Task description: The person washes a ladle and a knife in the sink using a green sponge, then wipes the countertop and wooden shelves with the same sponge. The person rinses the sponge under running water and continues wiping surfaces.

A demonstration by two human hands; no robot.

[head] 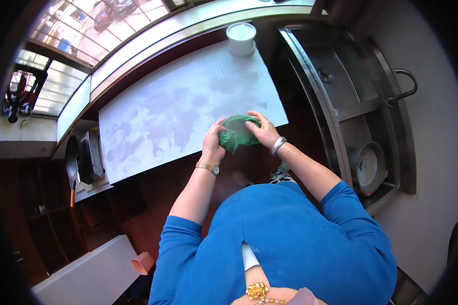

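Note:
Both of my hands grip a bunched green cloth [233, 141] just in front of the near edge of a white tabletop [152, 114]. My left hand [213, 142], with a watch at the wrist, clasps the cloth's left end, which is crumpled. On the other end, my right hand [264, 129], with a silver-coloured bracelet, has its thumb on top of the folds. Wet-looking grey patches mark the white surface. A white plastic tub [241, 39] stands at its far right corner.
To the right is a double stainless steel sink [339, 116] with a curved faucet [410, 85] and a pot [368, 169] in the near basin. A frying pan [71, 156] lies at the left by a stove. Lower left, a pink cup [143, 263] adjoins a white surface [91, 274].

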